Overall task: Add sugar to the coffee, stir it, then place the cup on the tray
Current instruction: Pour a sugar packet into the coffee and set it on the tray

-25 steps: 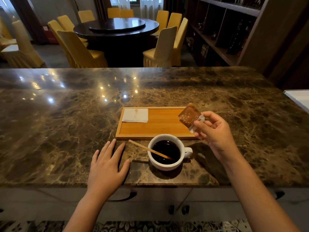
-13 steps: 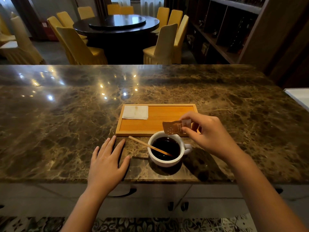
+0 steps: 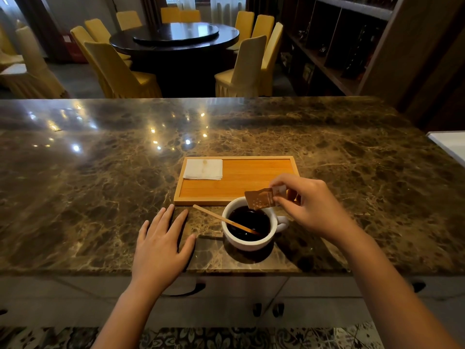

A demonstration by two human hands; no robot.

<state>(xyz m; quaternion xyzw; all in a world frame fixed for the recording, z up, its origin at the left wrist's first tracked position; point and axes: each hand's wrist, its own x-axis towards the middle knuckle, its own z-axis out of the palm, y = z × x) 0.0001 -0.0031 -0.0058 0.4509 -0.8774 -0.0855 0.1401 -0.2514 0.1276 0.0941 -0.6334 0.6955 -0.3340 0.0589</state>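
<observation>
A white cup (image 3: 247, 241) of black coffee stands on the marble counter near its front edge, its handle pointing right. A wooden stir stick (image 3: 221, 219) leans in it, its free end sticking out to the left. My right hand (image 3: 308, 205) pinches a brown sugar packet (image 3: 260, 199), tipped with its torn end down over the cup's far rim. My left hand (image 3: 161, 244) lies flat on the counter, fingers spread, left of the cup and apart from it. Just behind the cup sits a wooden tray (image 3: 251, 182).
A folded white napkin (image 3: 203, 169) lies in the tray's far left corner. A white surface (image 3: 450, 144) juts in at the counter's right edge. Beyond the counter are a round dark table (image 3: 176, 37), yellow-covered chairs and dark shelving.
My right hand has carried the sugar packet from above the tray's right side down to the cup and tipped it over the rim. The left hand stays flat.
</observation>
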